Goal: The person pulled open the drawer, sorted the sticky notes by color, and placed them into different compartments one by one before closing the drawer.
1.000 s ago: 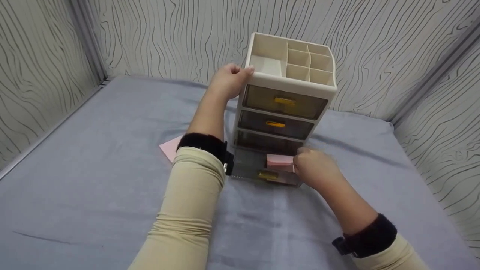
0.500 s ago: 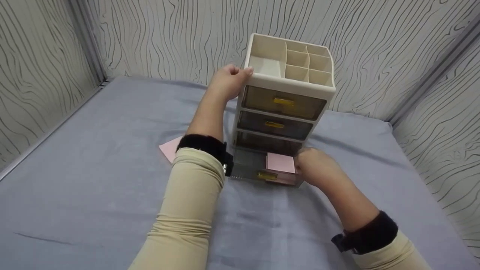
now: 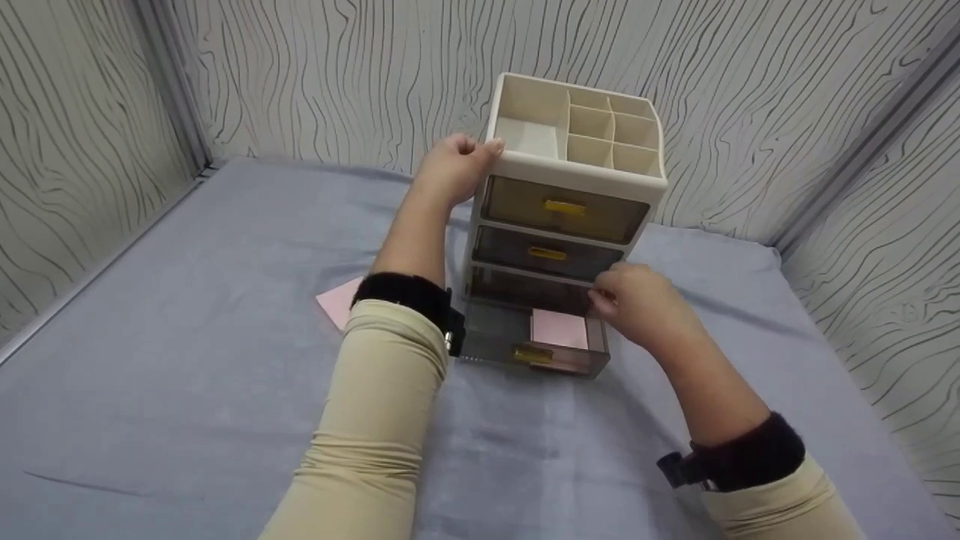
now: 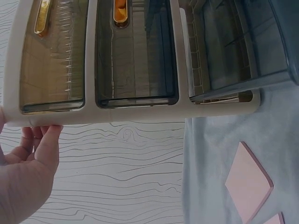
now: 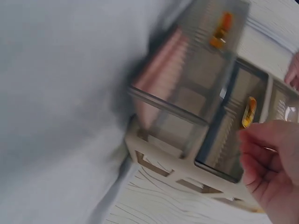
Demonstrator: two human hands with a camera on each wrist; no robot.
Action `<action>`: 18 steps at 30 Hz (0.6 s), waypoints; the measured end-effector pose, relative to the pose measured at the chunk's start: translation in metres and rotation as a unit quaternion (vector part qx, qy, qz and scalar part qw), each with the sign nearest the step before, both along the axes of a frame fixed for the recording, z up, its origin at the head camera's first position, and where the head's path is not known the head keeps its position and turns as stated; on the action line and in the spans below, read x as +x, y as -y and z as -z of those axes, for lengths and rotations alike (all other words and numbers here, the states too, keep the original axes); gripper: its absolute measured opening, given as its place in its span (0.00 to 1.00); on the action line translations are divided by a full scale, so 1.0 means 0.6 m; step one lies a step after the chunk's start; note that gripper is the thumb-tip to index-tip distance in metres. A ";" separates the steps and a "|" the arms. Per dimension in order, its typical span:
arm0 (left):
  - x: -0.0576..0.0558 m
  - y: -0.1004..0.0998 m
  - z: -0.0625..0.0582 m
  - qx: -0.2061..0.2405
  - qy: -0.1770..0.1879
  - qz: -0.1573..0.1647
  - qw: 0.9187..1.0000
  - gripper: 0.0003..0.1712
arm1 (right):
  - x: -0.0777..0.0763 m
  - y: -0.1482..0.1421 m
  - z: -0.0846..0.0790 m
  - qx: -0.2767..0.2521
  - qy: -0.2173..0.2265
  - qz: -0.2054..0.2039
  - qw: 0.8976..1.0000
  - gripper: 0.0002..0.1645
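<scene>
A cream desktop drawer organizer stands on the cloth, its bottom drawer pulled out. Inside that smoky clear drawer, toward the right, lies a pink sticky note pad. My left hand holds the organizer's upper left edge, thumb on the top rim and fingers along the side. Just above the drawer's right side is my right hand, fingers loosely curled, nothing seen between them. In the right wrist view, its thumb and fingertips show beside a closed drawer front.
Another pink pad lies on the grey cloth, partly behind my left forearm; the left wrist view shows a second pink piece near it. Wood-patterned panels stand behind and at both sides.
The pink pad in the drawer has gone from tilted to lying flatter. My right hand has let go and risen out of the drawer. My left hand keeps its hold.
</scene>
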State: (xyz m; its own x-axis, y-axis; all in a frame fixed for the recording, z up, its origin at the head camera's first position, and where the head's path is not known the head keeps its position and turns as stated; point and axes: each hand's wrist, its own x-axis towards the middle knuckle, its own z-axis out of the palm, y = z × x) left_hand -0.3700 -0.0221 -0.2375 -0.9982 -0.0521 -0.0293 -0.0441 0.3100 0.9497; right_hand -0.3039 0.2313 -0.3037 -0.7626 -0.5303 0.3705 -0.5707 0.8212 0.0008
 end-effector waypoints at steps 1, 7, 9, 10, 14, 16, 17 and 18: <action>0.000 0.000 0.000 -0.001 -0.001 0.000 1.000 0.23 | -0.003 0.000 -0.009 -0.026 -0.009 0.008 1.000 0.07; 0.001 0.002 -0.001 -0.005 -0.009 0.002 1.000 0.23 | -0.019 -0.006 -0.063 -0.222 -0.045 0.086 0.970 0.13; 0.002 0.002 -0.001 -0.004 -0.008 0.004 1.000 0.23 | -0.025 -0.009 -0.080 -0.289 -0.045 0.129 0.947 0.14; 0.002 0.002 -0.001 -0.004 -0.007 0.006 1.000 0.23 | -0.028 -0.011 -0.088 -0.316 -0.045 0.151 0.936 0.15; 0.002 0.002 -0.001 -0.002 -0.006 0.005 1.000 0.23 | -0.044 -0.018 -0.111 -0.380 -0.036 0.214 0.899 0.15; 0.002 0.002 -0.002 0.000 -0.008 0.004 1.000 0.23 | -0.054 -0.021 -0.118 -0.389 -0.022 0.236 0.890 0.17; 0.002 0.002 -0.002 0.000 -0.008 0.003 1.000 0.23 | -0.059 -0.022 -0.120 -0.391 -0.014 0.245 0.887 0.18; 0.001 0.002 -0.002 0.000 -0.010 0.004 1.000 0.23 | -0.062 -0.024 -0.121 -0.393 -0.005 0.254 0.884 0.20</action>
State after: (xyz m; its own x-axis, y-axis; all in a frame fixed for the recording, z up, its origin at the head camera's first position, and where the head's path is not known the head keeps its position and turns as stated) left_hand -0.3691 -0.0232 -0.2364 -0.9990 -0.0440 -0.0099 -0.0231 0.3104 0.9503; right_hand -0.3413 0.2455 -0.2309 -0.8233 0.3040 0.4793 -0.1305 0.7204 -0.6811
